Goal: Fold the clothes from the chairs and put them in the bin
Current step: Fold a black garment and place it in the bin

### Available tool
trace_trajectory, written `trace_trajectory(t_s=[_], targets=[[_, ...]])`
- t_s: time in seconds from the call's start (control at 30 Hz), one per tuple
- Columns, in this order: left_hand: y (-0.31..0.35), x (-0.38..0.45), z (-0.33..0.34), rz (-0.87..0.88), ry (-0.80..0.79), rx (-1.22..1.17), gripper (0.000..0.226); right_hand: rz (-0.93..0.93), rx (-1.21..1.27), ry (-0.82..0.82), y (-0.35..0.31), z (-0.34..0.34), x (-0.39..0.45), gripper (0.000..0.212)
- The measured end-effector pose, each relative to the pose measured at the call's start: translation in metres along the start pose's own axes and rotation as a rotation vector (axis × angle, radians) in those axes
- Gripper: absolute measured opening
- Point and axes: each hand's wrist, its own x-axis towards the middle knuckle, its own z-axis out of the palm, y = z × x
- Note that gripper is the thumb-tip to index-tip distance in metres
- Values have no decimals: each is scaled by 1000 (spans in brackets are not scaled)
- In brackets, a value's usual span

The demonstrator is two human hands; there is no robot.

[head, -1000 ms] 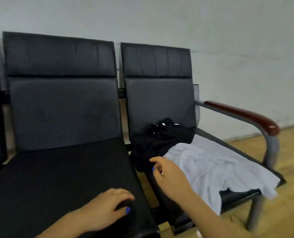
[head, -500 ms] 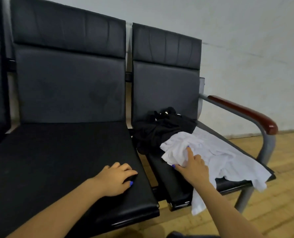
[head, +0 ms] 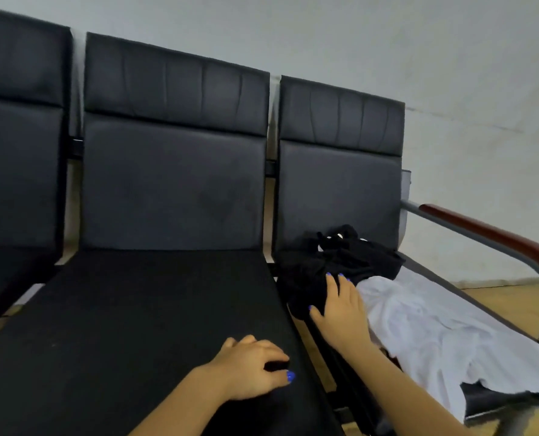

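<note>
A crumpled black garment point(head: 353, 262) lies at the back left of the right chair seat point(head: 425, 272). A white garment point(head: 434, 335) is spread over the rest of that seat and hangs over its front edge. My right hand point(head: 340, 313) lies flat with fingers spread on the black garment's near edge, beside the white one; it grips nothing that I can see. My left hand point(head: 249, 369) rests on the front right corner of the middle chair seat point(head: 142, 325), fingers loosely curled, holding nothing. No bin is in view.
Three black padded chairs stand joined in a row against a pale wall. The right chair has a grey metal arm with a red-brown wooden armrest point(head: 494, 237). Wooden floor point(head: 500, 294) shows at the far right.
My right hand has left the white garment's bunched corner and moved up and left onto the black garment. The white garment has settled flat. The view has shifted left and closer.
</note>
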Motion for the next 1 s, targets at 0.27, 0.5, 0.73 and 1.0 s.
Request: trace_trajectory(t_s=[0.27,0.5,0.73,1.0], targets=[[-22,13,-2,-117,107,-440,22,343,168,18,1,24,20,24],[-29,17,-1,-185,81,-659,41,420,503,313,-18,8,17,27],[-19,17,-9,-252,129,-957,60,82,952,306,-77,-28,-13,24],[-20,-39,-53,-220,207,-1836,54,-225,1124,-20,-141,-64,-62,16]])
